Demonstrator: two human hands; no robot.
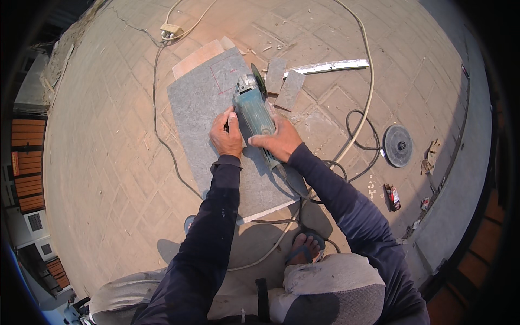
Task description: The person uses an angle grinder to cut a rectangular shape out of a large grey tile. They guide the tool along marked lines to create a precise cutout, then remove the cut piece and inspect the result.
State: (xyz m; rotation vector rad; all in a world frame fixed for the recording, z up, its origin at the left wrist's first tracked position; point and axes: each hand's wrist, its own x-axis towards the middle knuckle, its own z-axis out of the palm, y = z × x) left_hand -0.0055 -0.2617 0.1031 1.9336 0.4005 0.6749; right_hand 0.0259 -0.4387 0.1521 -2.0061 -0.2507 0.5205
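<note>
A teal angle grinder (253,111) with a metal gear head and a thin disc (259,81) is over a grey stone-look tile (197,116). My right hand (280,142) is wrapped round the rear of the grinder's body, thumb on top. My left hand (227,134) is closed beside the gear head, on what looks like the dark side handle, mostly hidden by the fingers. Red lines forming a rectangular outline are marked on the tile's far part. The disc stands on edge near the tile's right side; I cannot tell if it touches.
Cut tile strips (291,89) and a white metal strip (330,67) lie beyond the grinder. Cables (369,81) loop across the paving, one reaching a socket block (171,30). To the right are a round black disc (398,146) and a small red-black box (392,197). My sandalled foot (305,249) is near the tile.
</note>
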